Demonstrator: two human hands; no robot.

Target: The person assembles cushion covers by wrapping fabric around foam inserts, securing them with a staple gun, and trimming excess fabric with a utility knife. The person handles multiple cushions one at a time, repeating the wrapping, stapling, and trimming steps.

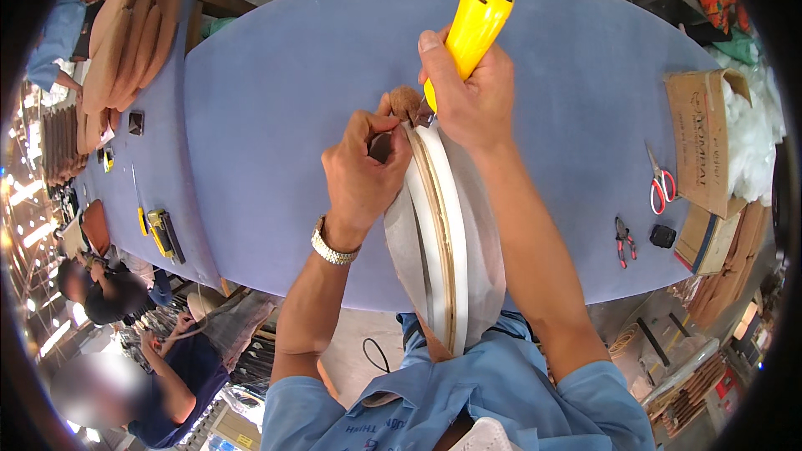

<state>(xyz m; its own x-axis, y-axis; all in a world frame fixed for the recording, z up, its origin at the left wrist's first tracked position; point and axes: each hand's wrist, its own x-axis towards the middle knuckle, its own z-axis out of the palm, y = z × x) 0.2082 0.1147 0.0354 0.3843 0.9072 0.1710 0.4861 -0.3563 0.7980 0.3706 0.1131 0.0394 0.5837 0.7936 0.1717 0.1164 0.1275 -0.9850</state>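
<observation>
My right hand [466, 98] grips a yellow utility knife [474, 18], its blade end pointing down at the top edge of a padded panel [447, 234]. The panel stands on edge between my arms, with a wooden core, white foam and grey lining showing. My left hand [361, 169] pinches a flap of brown fabric [405, 103] at the panel's top, right beside the blade. A metal watch sits on my left wrist. The panel's lower end rests against my blue shirt.
A long blue-covered table [284, 117] lies under my hands. Red-handled scissors [662, 188], small pliers [624, 240] and a cardboard box [700, 138] with white stuffing lie at right. Brown padded pieces [129, 29] are stacked far left. Other people sit at lower left.
</observation>
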